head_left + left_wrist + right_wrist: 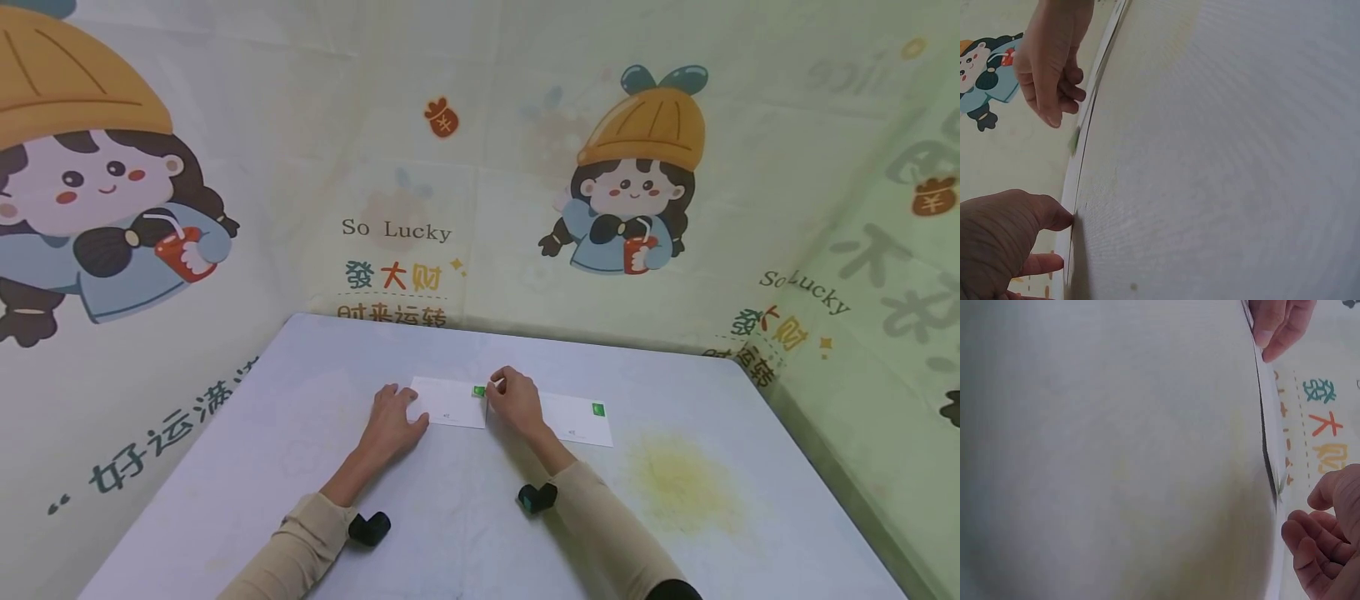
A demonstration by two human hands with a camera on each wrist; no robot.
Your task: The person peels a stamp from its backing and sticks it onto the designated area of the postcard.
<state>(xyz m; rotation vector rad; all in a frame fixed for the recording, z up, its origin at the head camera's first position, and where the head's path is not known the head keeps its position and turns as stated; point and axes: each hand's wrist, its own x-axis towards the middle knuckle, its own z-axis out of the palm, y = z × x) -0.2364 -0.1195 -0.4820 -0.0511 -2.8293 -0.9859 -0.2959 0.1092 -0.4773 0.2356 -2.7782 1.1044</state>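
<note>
Two white envelopes lie side by side, each with a green stamp in its upper right corner. My left hand (392, 423) rests at the left end of the left envelope (447, 400), fingers spread, with the thumb along its near edge. Over that envelope's right end, beside the green stamp (478, 391), is my right hand (516, 400), its fingers loosely bent with nothing between them in the right wrist view. The right envelope (577, 417) is partly hidden behind this hand; its stamp (598, 409) shows fully.
The white table (450, 517) carries a yellowish stain (686, 483) at the right. A printed cloth (495, 192) with cartoon figures and lettering hangs behind and at the sides. Black wrist cameras sit near both sleeves.
</note>
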